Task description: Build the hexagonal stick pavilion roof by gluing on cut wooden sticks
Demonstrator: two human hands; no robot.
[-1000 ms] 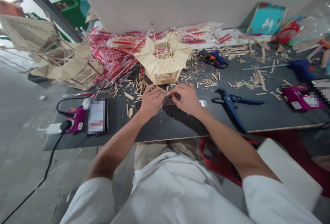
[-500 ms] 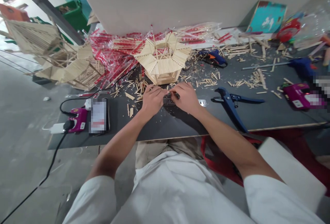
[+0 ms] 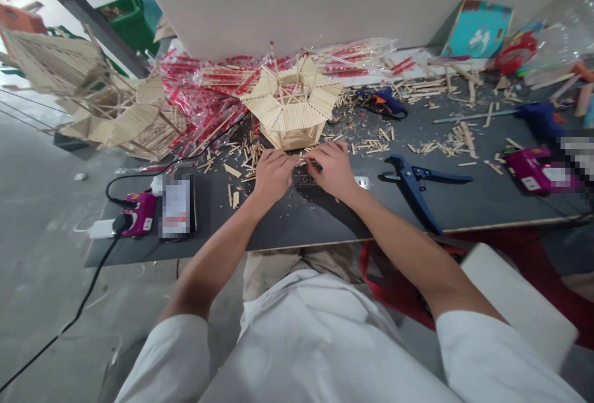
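Observation:
My left hand and my right hand are curled close together on the dark tabletop, just in front of a small hexagonal roof model of pale wooden sticks. Between the fingertips lies a short dark ruler-like strip. My right hand pinches a thin dark pen-like thing over it. My left fingers press down on the strip's left end and on small sticks there. Cut stick pieces lie scattered beside my left hand.
A blue cutter lies right of my hands. A phone and a purple plug adapter sit at the left edge, another purple device at the right. Glue guns, red-wrapped stick bundles and larger stick structures fill the back.
Both hands have stayed together on the strip with only slight shifts; the view has drifted a little.

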